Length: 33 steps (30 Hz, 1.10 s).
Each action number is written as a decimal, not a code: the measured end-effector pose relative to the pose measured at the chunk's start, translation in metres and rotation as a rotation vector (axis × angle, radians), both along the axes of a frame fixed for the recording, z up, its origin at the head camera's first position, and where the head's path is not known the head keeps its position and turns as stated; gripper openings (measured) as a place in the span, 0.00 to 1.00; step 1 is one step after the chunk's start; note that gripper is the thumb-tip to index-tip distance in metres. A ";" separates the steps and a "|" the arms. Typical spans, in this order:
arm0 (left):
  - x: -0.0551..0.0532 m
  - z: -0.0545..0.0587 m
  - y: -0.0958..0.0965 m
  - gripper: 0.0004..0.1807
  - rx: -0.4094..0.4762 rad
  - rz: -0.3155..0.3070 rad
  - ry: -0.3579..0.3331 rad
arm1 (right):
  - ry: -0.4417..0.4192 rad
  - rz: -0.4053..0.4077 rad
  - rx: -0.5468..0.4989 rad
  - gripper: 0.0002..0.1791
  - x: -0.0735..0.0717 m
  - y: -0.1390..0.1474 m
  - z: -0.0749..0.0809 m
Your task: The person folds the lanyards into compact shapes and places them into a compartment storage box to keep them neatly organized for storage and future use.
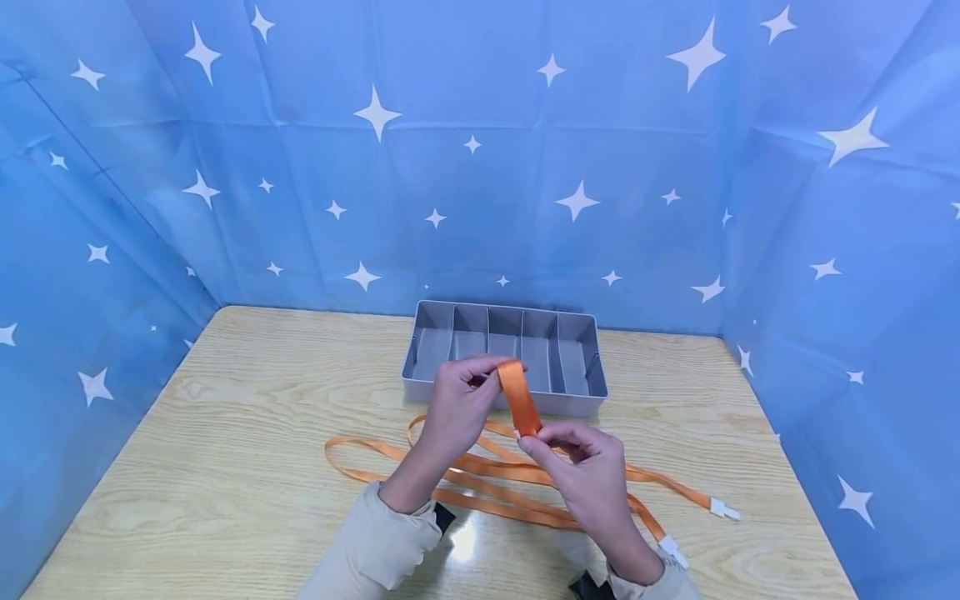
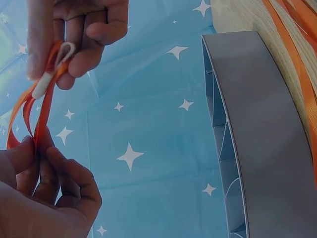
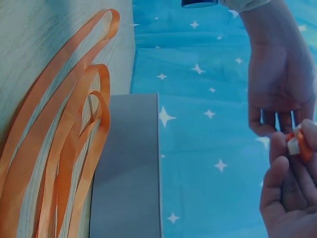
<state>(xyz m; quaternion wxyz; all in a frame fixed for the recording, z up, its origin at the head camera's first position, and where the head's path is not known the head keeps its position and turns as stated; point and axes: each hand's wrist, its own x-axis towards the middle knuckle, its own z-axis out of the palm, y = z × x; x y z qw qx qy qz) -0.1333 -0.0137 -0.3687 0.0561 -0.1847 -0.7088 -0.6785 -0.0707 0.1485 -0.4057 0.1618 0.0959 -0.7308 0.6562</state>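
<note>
A folded orange lanyard (image 1: 519, 398) is stretched between both hands above the table. My left hand (image 1: 457, 408) pinches its upper loop between thumb and fingers. Lower down, my right hand (image 1: 588, 471) pinches the other end, where a white plastic clip (image 2: 43, 85) shows in the left wrist view. The same clip end peeks out between the right fingers (image 3: 277, 171) in the right wrist view. Beneath the hands, more orange lanyards (image 1: 495, 492) lie in long loops on the table, partly hidden by the arms. Their white clips (image 1: 724, 510) point to the right.
A grey box (image 1: 510, 402) with several compartments stands behind the lanyards, just beyond the hands. The wooden table (image 1: 225, 417) ends at a blue curtain (image 1: 480, 183) with white stars, which also closes off both sides.
</note>
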 end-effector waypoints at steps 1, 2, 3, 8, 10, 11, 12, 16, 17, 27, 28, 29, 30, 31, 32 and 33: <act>0.000 0.000 0.000 0.10 -0.002 -0.001 -0.001 | 0.005 0.003 -0.001 0.11 0.000 0.000 0.000; 0.000 0.000 0.000 0.10 -0.004 -0.002 -0.001 | 0.012 0.015 -0.006 0.15 -0.001 0.001 0.000; 0.000 0.000 0.000 0.10 -0.004 -0.005 -0.002 | 0.020 0.033 -0.013 0.18 -0.001 0.002 0.000; 0.001 0.000 -0.001 0.10 -0.023 -0.023 -0.005 | -0.046 0.135 0.010 0.28 -0.004 0.007 0.001; 0.001 0.000 -0.001 0.10 -0.030 -0.029 -0.008 | -0.103 0.185 0.029 0.26 -0.004 0.009 0.002; 0.001 -0.001 -0.001 0.10 -0.033 -0.031 -0.010 | -0.130 0.211 0.036 0.25 -0.004 0.010 0.003; 0.000 -0.001 -0.002 0.10 -0.037 -0.030 -0.012 | -0.156 0.236 0.037 0.24 -0.004 0.011 0.004; -0.001 0.000 -0.003 0.09 -0.053 -0.016 -0.030 | -0.212 0.309 0.015 0.19 -0.004 0.013 0.005; -0.001 0.000 -0.004 0.09 -0.056 -0.012 -0.033 | -0.218 0.320 0.014 0.18 -0.004 0.014 0.005; -0.004 -0.002 -0.004 0.07 -0.068 0.006 -0.046 | -0.206 0.395 -0.011 0.13 0.000 0.015 0.010; -0.004 -0.002 -0.004 0.07 -0.070 0.007 -0.043 | -0.193 0.396 -0.017 0.13 0.000 0.014 0.010; -0.005 -0.002 -0.003 0.06 -0.072 0.007 -0.037 | -0.171 0.402 -0.023 0.12 0.001 0.014 0.010; -0.005 -0.003 -0.003 0.06 -0.076 0.007 -0.029 | -0.148 0.404 -0.030 0.12 0.001 0.014 0.011; -0.005 -0.003 -0.003 0.06 -0.079 0.008 -0.020 | -0.122 0.407 -0.036 0.11 0.002 0.014 0.011; -0.004 -0.003 -0.002 0.06 -0.082 0.008 -0.011 | -0.093 0.409 -0.041 0.10 0.002 0.013 0.011; -0.005 -0.003 -0.002 0.06 -0.085 0.009 -0.004 | -0.065 0.411 -0.044 0.10 0.002 0.013 0.012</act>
